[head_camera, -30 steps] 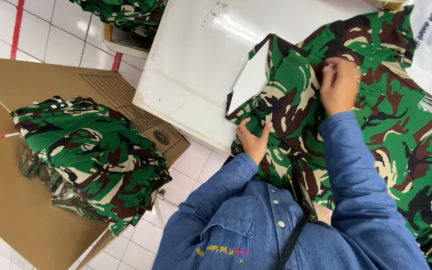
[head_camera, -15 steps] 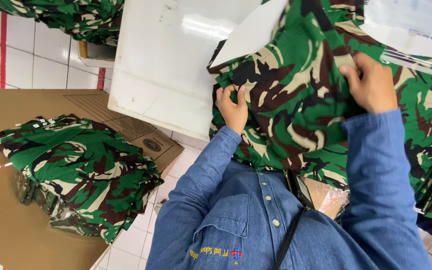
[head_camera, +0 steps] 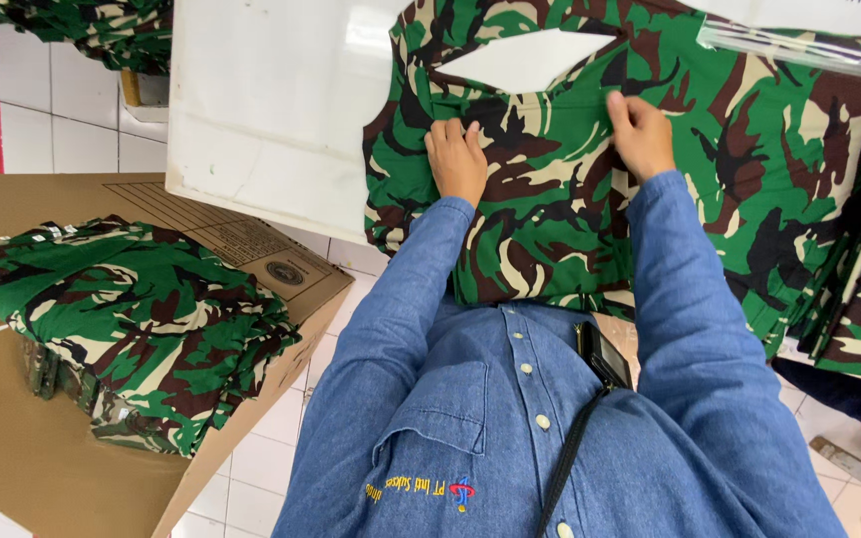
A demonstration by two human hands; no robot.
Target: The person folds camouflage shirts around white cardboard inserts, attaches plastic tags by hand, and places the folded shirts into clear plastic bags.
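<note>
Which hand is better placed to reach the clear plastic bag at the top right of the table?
Probably the right hand: it rests on the camouflage garment nearer the clear plastic bag. The left hand lies flat farther away.

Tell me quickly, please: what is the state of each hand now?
Left hand: open, pressed flat on the camouflage garment.
Right hand: fingers closed, pinching a fold of the same garment.

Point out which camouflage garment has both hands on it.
The garment spread flat on the white table, under the left hand and right hand. The folded stack on the cardboard box lies untouched.
</note>
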